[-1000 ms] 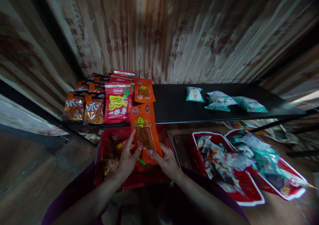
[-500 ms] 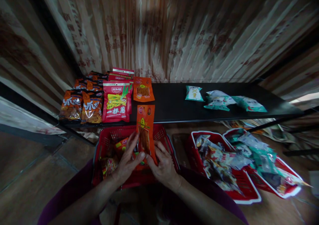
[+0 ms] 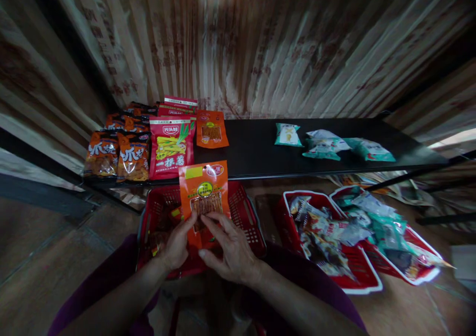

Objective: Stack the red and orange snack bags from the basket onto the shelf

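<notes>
An orange snack packet (image 3: 204, 180) with a clear window faces me above a red basket (image 3: 243, 212). Its lower left side is gripped by my left hand (image 3: 175, 249), thumb on the front and the other fingers hidden behind. My right hand (image 3: 232, 252) rests its fingertips on the packet's front, over the window, with thumb and fingers apart. More packets lie in the basket below, partly covered by my hands. On the black shelf behind, a similar orange packet (image 3: 211, 129) leans beside a red-pink snack bag (image 3: 171, 150).
Black-and-orange snack bags (image 3: 134, 155) fill the shelf's left end. Several teal-and-white bags (image 3: 288, 135) lie farther right on the black shelf (image 3: 253, 152). To my right on the floor are two red baskets with white rims, one holding mixed packets (image 3: 323, 237), the other teal ones (image 3: 386, 232).
The held orange packet has turned to face me more fully and shifted slightly left. My right hand has moved from gripping its lower right edge to touching its front with spread fingers.
</notes>
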`<state>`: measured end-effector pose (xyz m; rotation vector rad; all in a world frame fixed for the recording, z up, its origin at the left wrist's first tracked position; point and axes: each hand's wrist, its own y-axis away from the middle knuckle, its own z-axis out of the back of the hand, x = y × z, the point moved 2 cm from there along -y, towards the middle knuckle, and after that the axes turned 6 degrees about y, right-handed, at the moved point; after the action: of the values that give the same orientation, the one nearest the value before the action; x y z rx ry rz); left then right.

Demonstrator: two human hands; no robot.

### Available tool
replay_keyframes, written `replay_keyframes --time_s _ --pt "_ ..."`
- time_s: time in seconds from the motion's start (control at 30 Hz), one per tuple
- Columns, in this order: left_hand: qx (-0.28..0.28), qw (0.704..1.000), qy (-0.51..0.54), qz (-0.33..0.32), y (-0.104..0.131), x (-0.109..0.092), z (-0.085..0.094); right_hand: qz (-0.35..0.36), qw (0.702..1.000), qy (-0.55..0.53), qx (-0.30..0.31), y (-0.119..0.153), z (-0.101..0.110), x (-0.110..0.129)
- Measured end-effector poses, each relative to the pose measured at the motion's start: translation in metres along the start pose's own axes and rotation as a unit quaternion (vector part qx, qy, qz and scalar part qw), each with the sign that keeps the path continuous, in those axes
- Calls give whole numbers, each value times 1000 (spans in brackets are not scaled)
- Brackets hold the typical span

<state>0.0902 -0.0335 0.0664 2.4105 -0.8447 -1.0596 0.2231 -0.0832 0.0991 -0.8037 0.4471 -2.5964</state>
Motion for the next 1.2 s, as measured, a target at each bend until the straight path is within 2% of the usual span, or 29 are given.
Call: replay_keyframes --time_s 0.1,0.2,0.27,0.37,0.43,0.53,0.73,0.87,1.2 --pt "-4 995 63 76 9 -1 -6 -43 997 -35 -57 -7 14 -12" --pt "-8 989 71 129 15 3 -3 -179 970 -87 -141 -14 24 -35" --pt "-15 987 58 151 16 7 4 -274 929 -183 -168 -18 25 -51" --pt "-16 983 48 176 16 13 14 -369 837 -382 -134 -22 18 -66" --pt "-8 979 42 200 16 17 18 -397 781 -470 -102 -23 12 -68" --pt "2 976 34 214 15 23 22 -412 744 -518 -95 -23 6 -68" --pt "48 976 37 210 13 27 27 -433 723 -527 -113 -22 4 -71" --pt "75 980 16 185 13 24 25 -449 705 -533 -127 -24 6 -72" --pt "84 981 -18 176 16 21 19 -417 728 -529 -125 -27 8 -75"
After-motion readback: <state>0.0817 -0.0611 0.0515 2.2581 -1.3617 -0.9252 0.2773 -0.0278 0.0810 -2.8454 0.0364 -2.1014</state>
